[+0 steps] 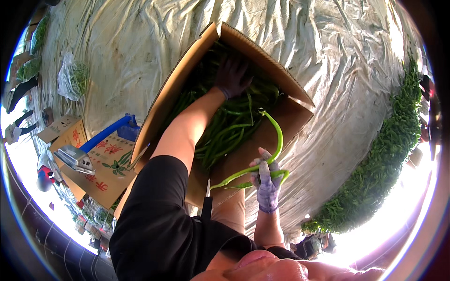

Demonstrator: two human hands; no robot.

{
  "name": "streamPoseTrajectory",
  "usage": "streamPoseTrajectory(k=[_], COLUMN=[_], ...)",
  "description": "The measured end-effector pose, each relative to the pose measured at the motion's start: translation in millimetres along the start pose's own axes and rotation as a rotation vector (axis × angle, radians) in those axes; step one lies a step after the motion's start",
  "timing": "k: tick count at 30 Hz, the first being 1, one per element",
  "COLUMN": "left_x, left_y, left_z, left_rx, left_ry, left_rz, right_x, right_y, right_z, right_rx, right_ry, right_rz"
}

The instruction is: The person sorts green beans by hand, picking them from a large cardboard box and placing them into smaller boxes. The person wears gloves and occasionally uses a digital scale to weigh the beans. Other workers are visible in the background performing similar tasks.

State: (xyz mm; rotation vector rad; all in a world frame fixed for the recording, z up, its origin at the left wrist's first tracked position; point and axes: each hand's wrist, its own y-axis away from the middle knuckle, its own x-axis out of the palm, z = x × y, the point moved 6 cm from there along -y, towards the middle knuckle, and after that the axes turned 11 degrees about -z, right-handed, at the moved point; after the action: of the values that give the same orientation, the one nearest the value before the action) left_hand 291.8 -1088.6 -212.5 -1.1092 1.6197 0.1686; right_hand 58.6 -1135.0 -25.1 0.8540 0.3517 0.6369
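A large open cardboard box (242,172) stands in front of me, with many long green peppers (225,137) inside. My left hand (232,77), in a knit glove, reaches into the shaded far part of the box and lies on the peppers, fingers spread; whether it grips any is too dark to tell. Outside the box's right near side, my right hand (268,175), in a pale grey-purple glove with bare fingertips, holds several long curved green peppers (279,137) that stick out between its fingers.
Wrinkled pale sheeting (337,87) covers the ground. At left stand a scale with a blue post (105,133) and printed cartons (102,172). A clear bag of greens (72,79) lies upper left. Along the right runs a long heap of green produce (372,175).
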Motion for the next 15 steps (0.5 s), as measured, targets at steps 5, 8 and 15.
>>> streamPoseTrajectory(k=[5,8,15], left_x=[2,12,-86], left_y=[-13,-18,12], left_z=[-13,0,-1], left_rx=[0.015,0.016,-0.262], left_ry=[-0.062,-0.075,0.318], left_rz=[0.253,0.281,0.151], right_x=[22,32,52], right_y=[13,1,-44], right_z=[-65,-115,-155], right_rx=[0.246,0.293,0.239], right_ry=[-0.119,-0.076,0.184], right_rz=[0.005,-0.013,-0.195])
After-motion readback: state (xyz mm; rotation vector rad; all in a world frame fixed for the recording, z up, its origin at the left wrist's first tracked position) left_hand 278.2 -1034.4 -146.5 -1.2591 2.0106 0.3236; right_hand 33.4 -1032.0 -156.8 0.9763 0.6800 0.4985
